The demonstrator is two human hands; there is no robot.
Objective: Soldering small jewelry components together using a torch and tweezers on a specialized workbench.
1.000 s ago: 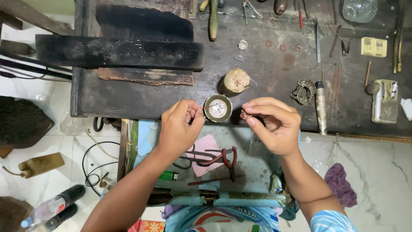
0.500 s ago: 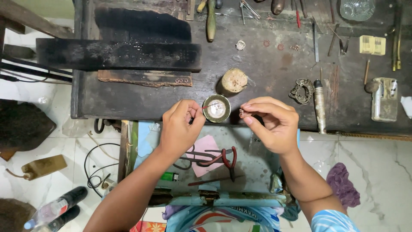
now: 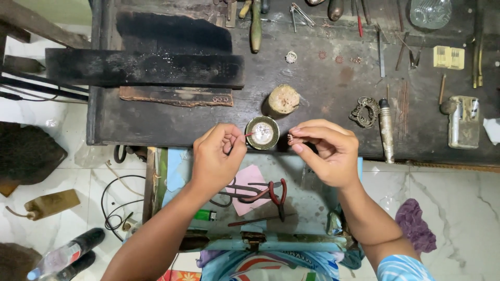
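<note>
My left hand [image 3: 217,155] pinches a thin reddish stick [image 3: 246,135] whose tip points toward a small round tin [image 3: 262,132] holding pale shiny material. My right hand [image 3: 325,151] pinches a tiny coppery ornament [image 3: 290,138] between thumb and fingers, just right of the tin. Both hands hover at the front edge of a dark, worn workbench [image 3: 323,104]. A stubby wooden cylinder [image 3: 283,99] stands just behind the tin.
Red-handled pliers [image 3: 271,192] and a pink paper lie in an open light-blue drawer [image 3: 312,208] below my hands. A coiled wire piece [image 3: 365,111], a metal tool [image 3: 386,130] and a lighter [image 3: 463,122] sit to the right. Hand tools line the bench's back. Bottles [image 3: 62,255] lie on the marble floor.
Both hands have stayed beside the tin with only slight shifts; the stick's tip remains close to the tin's rim.
</note>
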